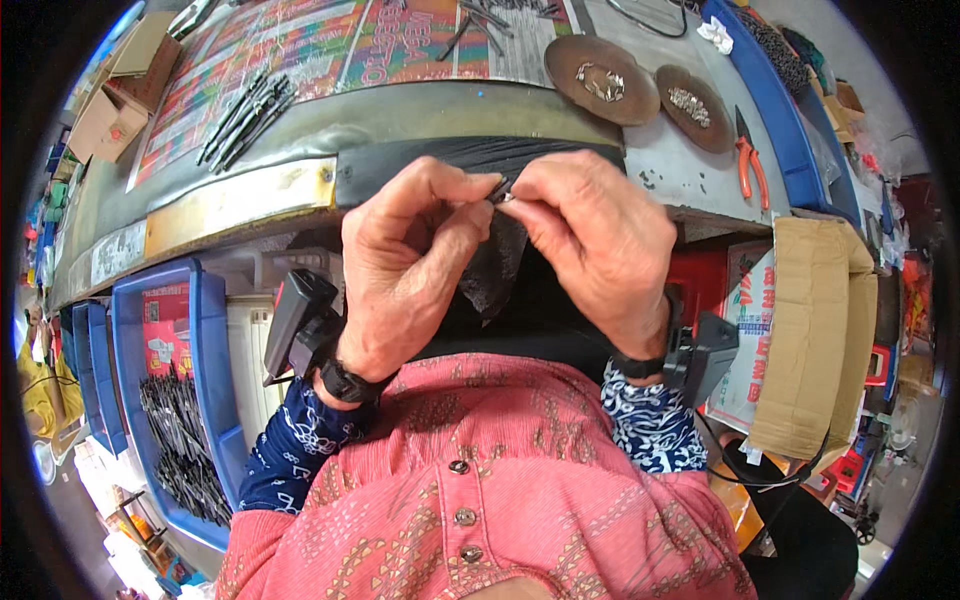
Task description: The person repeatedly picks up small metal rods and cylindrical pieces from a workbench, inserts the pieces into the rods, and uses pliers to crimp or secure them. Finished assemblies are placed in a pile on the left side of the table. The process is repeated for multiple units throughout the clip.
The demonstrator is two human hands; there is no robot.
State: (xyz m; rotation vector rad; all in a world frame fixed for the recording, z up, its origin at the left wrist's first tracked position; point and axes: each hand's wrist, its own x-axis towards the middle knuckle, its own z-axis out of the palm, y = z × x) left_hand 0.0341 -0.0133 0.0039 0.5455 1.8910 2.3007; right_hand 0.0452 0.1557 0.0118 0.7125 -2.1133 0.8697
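Over the table's near edge, both hands meet fingertip to fingertip. My left hand (408, 265) is closed in a pinch on the end of a small black strip (499, 188). Opposite it, my right hand (600, 235) is also closed, its thumb and forefinger on a tiny shiny metal piece (505, 198) touching the strip. The fingers cover most of both pieces, so their exact kind cannot be told. A bundle of thin black strips (247, 120) lies on the table to the left. Small metal pieces sit in a larger brown dish (568, 75) and a smaller brown dish (708, 137).
Red-handled pliers (750, 165) lie at the table's right. A blue bin (211, 350) at lower left holds several black strips. A blue tray (790, 120) borders the table's right side, with a cardboard box (810, 330) below. More black strips (478, 25) lie at the back.
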